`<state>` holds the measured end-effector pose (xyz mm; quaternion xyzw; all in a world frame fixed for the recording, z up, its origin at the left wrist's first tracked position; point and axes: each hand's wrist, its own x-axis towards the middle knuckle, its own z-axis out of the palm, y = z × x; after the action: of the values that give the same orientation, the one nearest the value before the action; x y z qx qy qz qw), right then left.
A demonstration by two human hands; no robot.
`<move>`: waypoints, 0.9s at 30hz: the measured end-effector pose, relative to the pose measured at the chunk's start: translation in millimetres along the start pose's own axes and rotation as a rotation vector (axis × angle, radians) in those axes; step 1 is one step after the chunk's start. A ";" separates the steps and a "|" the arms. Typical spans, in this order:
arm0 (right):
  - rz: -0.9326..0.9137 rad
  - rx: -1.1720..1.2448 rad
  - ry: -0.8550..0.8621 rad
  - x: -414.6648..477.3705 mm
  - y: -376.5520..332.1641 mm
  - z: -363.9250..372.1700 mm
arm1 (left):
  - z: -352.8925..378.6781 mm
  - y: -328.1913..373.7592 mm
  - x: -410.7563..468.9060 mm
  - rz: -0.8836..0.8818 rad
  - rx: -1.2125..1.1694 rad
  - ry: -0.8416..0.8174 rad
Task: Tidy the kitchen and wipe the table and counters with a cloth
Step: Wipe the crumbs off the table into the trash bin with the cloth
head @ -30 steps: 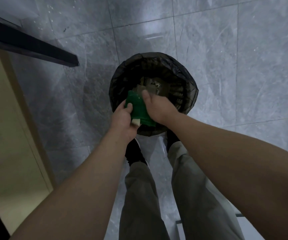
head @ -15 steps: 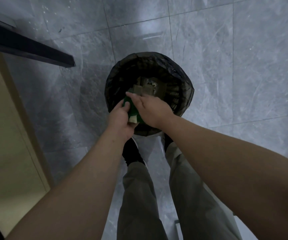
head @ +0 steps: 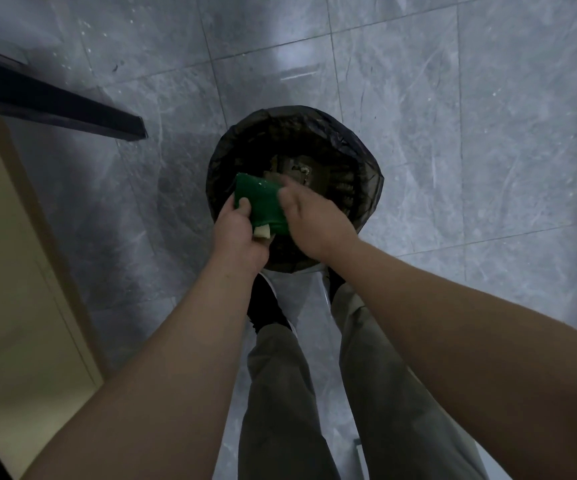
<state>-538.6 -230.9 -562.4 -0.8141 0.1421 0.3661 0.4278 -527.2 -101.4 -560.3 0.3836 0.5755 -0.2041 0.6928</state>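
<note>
Left grip: We see the left hand (head: 236, 233) wrapped round the near-left end of the green scouring pad (head: 262, 202). The thumb lies on the green face and the fingers are hidden underneath.

Right hand: The right hand (head: 314, 226) is flat with fairly straight, motion-blurred fingers. It touches the pad's right edge, and as far as we can tell it holds nothing.

Pad's lie: The long axis runs from near to far. The near end sits in the left palm, where a pale foam corner (head: 262, 232) peeps out between the two hands. The far end juts free beyond the thumb, with the green face turned up.

On the pad: A few pale crumbs (head: 262, 182) cling near the far edge.

Below: The black-lined bin (head: 366, 188) stands directly under both hands. The pad hangs over the near-left part of its mouth, above the waste (head: 300, 171) at the bottom.

Nearer hand: Both hands meet at the pad, but only the right is free, and it lies to the pad's right.

Step in hand: We judge that the pad is being cleaned over the bin before any further wiping.

What the move turns on: We would sweep away from the grip toward the free far end, so loosened bits drop inside the rim.

Risk: The pad sits close to the near-left rim, so crumbs flicked leftward could land on the grey tiled floor (head: 453, 133).

Around: A dark bar (head: 55, 102) crosses the far left and a beige panel (head: 10, 271) fills the left side. The person's trouser legs (head: 280, 393) and a dark shoe (head: 266, 306) stand just near of the bin.
</note>
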 end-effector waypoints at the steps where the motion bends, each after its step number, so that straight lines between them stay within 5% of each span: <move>1: 0.128 0.017 0.025 3.7 5.6 -2.1 | 1.3 0.0 -0.3 0.002 -0.003 0.001; 3: 0.065 -0.004 0.141 3.2 3.6 -2.3 | 3.3 0.1 0.4 0.017 0.009 -0.006; 6: -0.197 -0.086 0.065 -4.6 -5.1 4.2 | 4.8 2.3 2.4 0.028 0.039 -0.029; 9: 0.071 -0.024 0.129 5.8 -3.9 0.5 | 6.8 2.9 0.6 0.040 0.047 -0.002; 11: -0.015 -0.015 0.213 3.7 -16.1 1.8 | 4.6 3.2 2.8 0.049 0.050 0.007; 13: -0.141 -0.070 0.043 0.3 -15.5 8.7 | 2.7 4.6 5.6 0.056 0.051 0.004; 16: 0.151 -0.043 0.043 7.8 -3.8 5.5 | 1.8 3.6 3.0 0.052 0.036 0.030; 18: 0.002 -0.007 0.175 1.9 -12.7 6.9 | 0.1 2.4 3.4 0.049 0.041 0.022; 20: -0.129 -0.071 0.010 -1.1 -12.3 12.7 | 0.0 2.2 3.6 0.040 0.060 0.008; 23: 0.221 -0.086 0.002 12.4 0.8 9.2 | 1.1 1.0 0.8 0.043 0.065 0.032; 25: 0.106 -0.050 0.193 6.8 -9.6 6.4 | 0.2 1.7 -0.5 0.054 0.071 0.034; 27: -0.125 -0.060 0.066 -0.4 -18.2 8.4 | -0.5 4.3 -0.8 0.064 0.091 0.023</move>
<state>-533.0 -213.3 -554.4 -0.8455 0.0938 0.3157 0.4204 -524.6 -98.5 -558.3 0.4353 0.5610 -0.2036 0.6741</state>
